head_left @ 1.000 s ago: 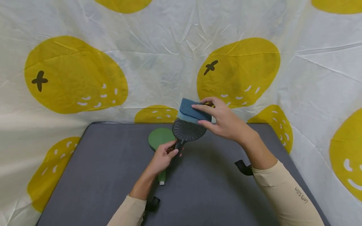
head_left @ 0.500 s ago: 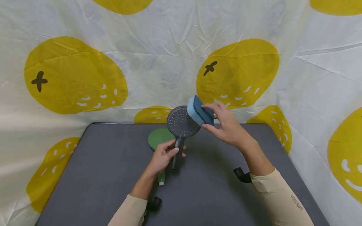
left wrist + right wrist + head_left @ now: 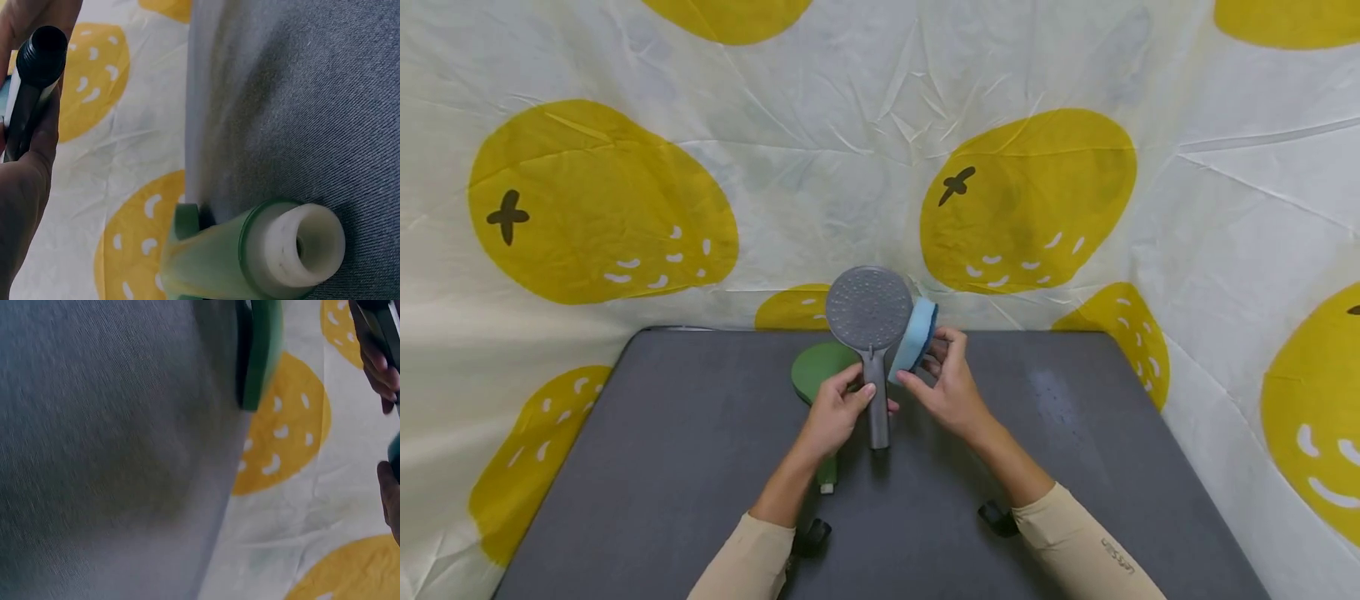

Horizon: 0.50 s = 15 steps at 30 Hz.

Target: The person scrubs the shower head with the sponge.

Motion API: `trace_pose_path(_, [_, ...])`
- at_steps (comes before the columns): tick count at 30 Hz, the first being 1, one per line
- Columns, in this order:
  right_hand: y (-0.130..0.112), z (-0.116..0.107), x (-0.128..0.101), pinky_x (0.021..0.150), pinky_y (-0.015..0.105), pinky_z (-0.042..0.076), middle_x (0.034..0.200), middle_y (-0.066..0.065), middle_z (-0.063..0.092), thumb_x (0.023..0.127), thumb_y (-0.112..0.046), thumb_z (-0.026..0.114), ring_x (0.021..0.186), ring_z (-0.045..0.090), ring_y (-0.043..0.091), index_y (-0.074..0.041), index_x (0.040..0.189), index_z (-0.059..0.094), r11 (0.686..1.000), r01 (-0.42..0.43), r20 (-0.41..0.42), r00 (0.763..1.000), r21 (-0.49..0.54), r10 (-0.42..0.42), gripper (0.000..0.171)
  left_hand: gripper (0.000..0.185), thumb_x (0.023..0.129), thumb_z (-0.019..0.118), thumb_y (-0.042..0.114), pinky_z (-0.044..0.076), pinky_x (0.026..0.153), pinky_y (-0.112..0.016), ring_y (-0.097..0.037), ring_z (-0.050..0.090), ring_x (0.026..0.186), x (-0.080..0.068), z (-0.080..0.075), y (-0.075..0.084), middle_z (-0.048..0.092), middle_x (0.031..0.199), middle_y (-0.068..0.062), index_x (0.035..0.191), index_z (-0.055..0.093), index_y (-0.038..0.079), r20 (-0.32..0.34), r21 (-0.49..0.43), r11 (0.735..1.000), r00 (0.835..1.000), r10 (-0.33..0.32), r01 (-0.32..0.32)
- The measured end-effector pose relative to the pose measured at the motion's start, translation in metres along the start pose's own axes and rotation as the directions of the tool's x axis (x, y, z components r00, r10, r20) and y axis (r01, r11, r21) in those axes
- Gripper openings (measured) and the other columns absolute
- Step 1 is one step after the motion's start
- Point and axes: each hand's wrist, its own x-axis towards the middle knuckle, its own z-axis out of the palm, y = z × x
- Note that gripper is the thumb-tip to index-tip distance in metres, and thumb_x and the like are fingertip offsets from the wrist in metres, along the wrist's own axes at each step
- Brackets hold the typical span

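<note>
My left hand (image 3: 838, 412) grips the handle of a grey shower head (image 3: 869, 308), held upright with its nozzle face toward me above the grey table (image 3: 662, 467). In the left wrist view the handle's dark threaded end (image 3: 41, 47) shows beside my palm. My right hand (image 3: 946, 390) pinches a blue sponge (image 3: 916, 335) and holds it against the right rear edge of the shower head. A green shower head (image 3: 817, 371) lies flat on the table behind my left hand; its white-tipped handle end (image 3: 294, 250) is close in the left wrist view.
A white cloth with yellow fruit prints (image 3: 1030, 192) hangs behind and around the table. The table's back edge (image 3: 715, 330) meets the cloth. The green head's rim (image 3: 259, 356) shows edge-on in the right wrist view.
The grey shower head has been tilted up from nearly flat to upright. My right hand moved the sponge from on top of the head down to its right rear side.
</note>
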Motion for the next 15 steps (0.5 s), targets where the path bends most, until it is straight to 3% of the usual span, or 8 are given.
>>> trace_pose_path(8, [-0.007, 0.005, 0.009, 0.098, 0.02, 0.053, 0.136, 0.022, 0.042, 0.085, 0.012, 0.077, 0.123, 0.058, 0.033, 0.005, 0.136, 0.019, 0.992, 0.054, -0.182, 0.983, 0.117, -0.032, 0.078, 0.04, 0.108, 0.053, 0.011, 0.061, 0.088, -0.03, -0.035, 0.076, 0.097, -0.001, 0.006, 0.001, 0.059, 0.116, -0.031, 0.146, 0.05, -0.002, 0.031, 0.007, 1.0, 0.999, 0.016, -0.017])
trace_pose_path(15, [-0.016, -0.011, 0.023, 0.094, 0.02, 0.056, 0.133, 0.003, 0.039, 0.085, 0.014, 0.075, 0.113, 0.061, 0.026, -0.004, 0.152, 0.017, 0.983, 0.097, -0.298, 0.953, 0.156, -0.047, 0.09, 0.04, 0.108, 0.053, 0.007, 0.062, 0.086, -0.031, -0.037, 0.076, 0.098, -0.004, 0.008, 0.002, 0.06, 0.116, -0.03, 0.146, 0.049, -0.003, 0.056, 0.008, 1.0, 0.998, -0.007, 0.007])
